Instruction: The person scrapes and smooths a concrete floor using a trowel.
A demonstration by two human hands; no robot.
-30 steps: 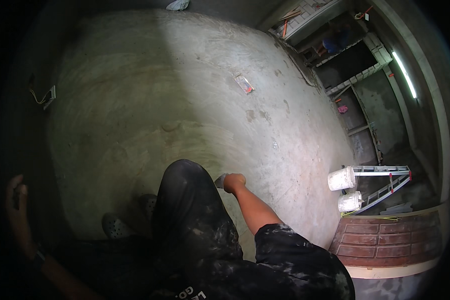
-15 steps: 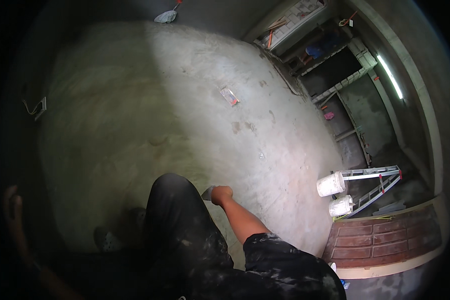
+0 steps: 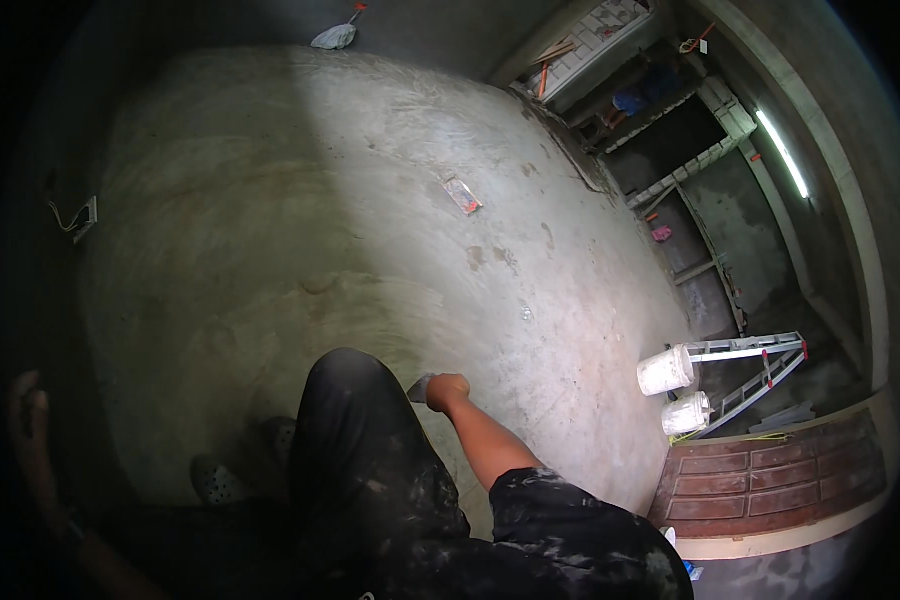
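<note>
Turned slightly since one second earlier, the view now sets the right hand (image 3: 449,391), the buckets and the ladder together farther left and lower; that hand remains beside the raised knee (image 3: 350,385). Its fingers are clenched about a grey flat tool (image 3: 419,388), the blade projecting just left of the knuckles; contact between blade and concrete floor (image 3: 240,200) cannot be told. The left hand (image 3: 32,435), well apart in shadow, has its fingers partly bent; whether they grasp anything cannot be told. Ahead of the right fingers lies a rectangular object (image 3: 462,196). Well to their right stand two white buckets (image 3: 666,371), touching or close before a ladder (image 3: 735,352); nearer the body is a brown panelled door (image 3: 708,490).
</note>
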